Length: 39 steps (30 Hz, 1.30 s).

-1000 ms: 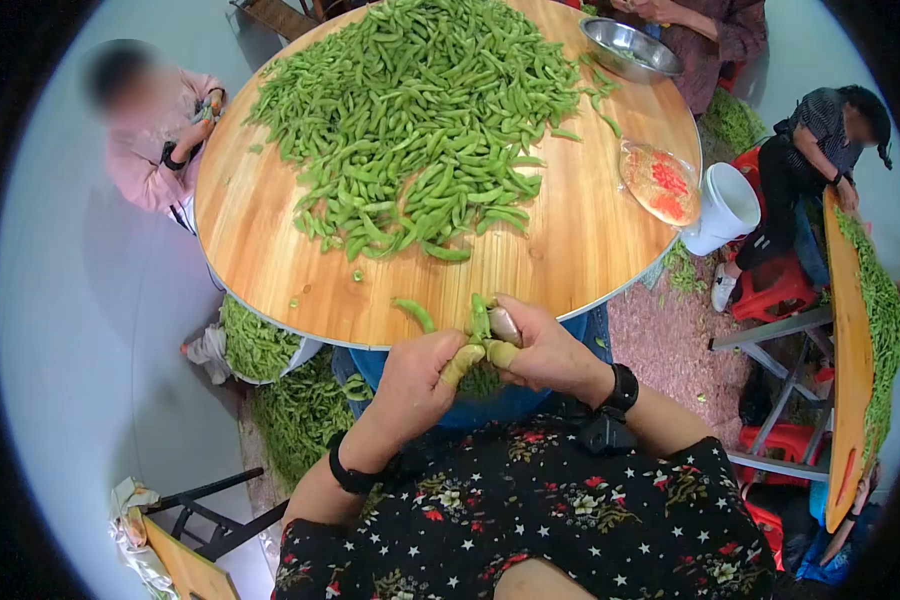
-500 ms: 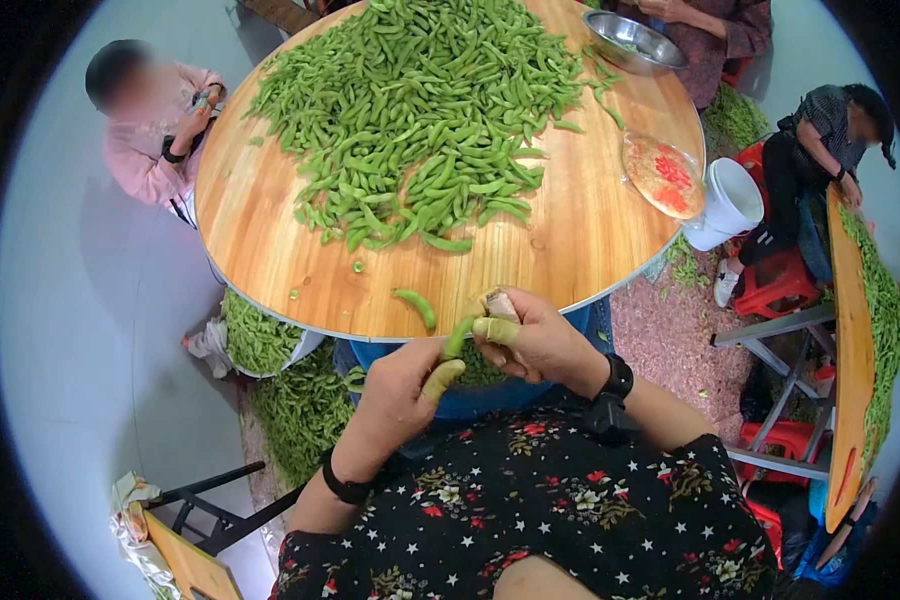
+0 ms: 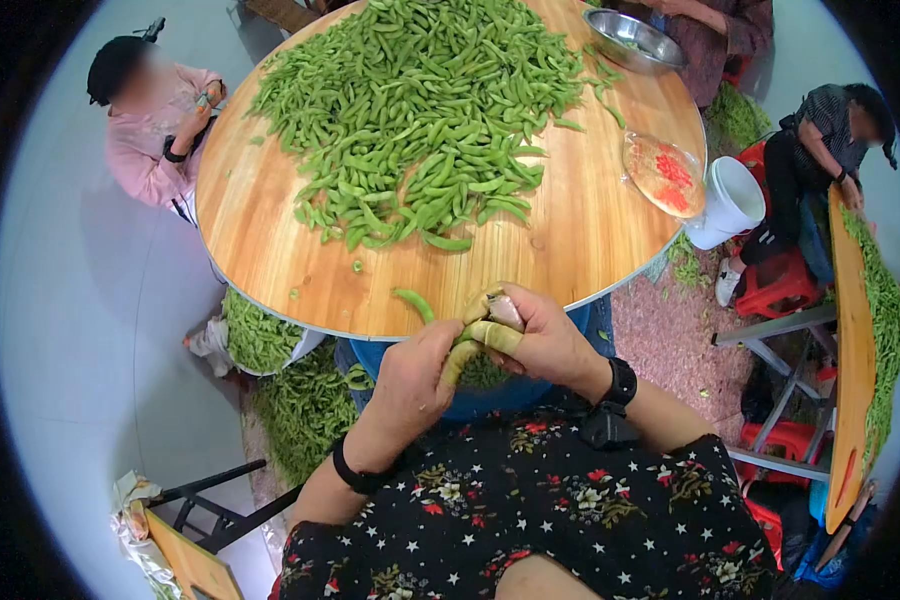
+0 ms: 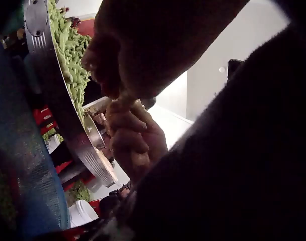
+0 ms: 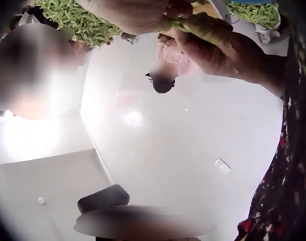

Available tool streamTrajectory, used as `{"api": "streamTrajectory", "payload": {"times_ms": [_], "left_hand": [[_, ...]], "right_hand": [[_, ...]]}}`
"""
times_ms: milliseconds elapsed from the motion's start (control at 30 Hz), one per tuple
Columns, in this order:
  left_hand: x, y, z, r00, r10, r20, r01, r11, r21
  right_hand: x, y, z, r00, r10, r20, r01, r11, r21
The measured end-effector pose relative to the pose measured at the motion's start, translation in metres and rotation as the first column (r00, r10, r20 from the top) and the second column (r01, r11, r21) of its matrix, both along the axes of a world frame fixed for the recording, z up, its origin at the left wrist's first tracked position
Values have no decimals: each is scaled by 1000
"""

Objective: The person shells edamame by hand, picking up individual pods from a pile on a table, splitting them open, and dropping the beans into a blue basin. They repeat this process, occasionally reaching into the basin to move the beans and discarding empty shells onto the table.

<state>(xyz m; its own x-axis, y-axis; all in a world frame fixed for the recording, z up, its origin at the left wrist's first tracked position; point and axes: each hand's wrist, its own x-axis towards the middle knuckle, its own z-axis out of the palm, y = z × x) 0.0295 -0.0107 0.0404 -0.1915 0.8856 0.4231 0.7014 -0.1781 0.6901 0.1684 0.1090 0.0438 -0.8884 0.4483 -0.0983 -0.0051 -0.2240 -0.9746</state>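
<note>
My left hand [image 3: 407,372] and right hand [image 3: 555,345] meet just off the table's near edge. Between their fingertips they pinch a green soybean pod [image 3: 467,335], mostly hidden by the fingers. Both thumbs have yellowish wrappings, and a pale, shiny piece [image 3: 507,313] shows at the right hand's fingers. In the right wrist view a bit of the pod [image 5: 175,24] shows where the hands meet; the left wrist view is dark. Another pod [image 3: 415,303] lies on the round wooden table [image 3: 260,250] beside the left fingers. A big heap of pods [image 3: 420,120] covers the far side.
Below my hands sits a blue tub [image 3: 470,405] with green contents. At the table's right are a steel bowl [image 3: 635,42], a bagged item with red bits [image 3: 665,175] and a white bucket [image 3: 732,205]. Other people sit left, right and behind. Sacks of pods [image 3: 260,335] stand lower left.
Half a second ago the left hand held the pod with the right fingers slightly apart from it. Now the hands have come together and both pinch it. The loose pod on the table has stayed put.
</note>
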Motion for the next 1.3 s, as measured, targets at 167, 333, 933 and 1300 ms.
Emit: {"api": "streamTrajectory", "payload": {"times_ms": [167, 333, 933, 1300], "left_hand": [[-5, 5, 6, 997, 64, 49, -57, 988, -145], [-10, 8, 11, 988, 10, -157, -12, 1000, -12], [-43, -12, 50, 997, -77, 25, 79, 992, -100], [-83, -125, -3, 994, 108, -33, -110, 864, -491]], "right_hand": [[-9, 2, -11, 960, -121, -251, 267, 656, 706], [1, 1, -6, 993, -84, -81, 116, 783, 612], [-35, -13, 30, 983, -4, -186, 18, 997, 75], [-27, -13, 47, 970, 244, 13, -242, 964, -109]]}}
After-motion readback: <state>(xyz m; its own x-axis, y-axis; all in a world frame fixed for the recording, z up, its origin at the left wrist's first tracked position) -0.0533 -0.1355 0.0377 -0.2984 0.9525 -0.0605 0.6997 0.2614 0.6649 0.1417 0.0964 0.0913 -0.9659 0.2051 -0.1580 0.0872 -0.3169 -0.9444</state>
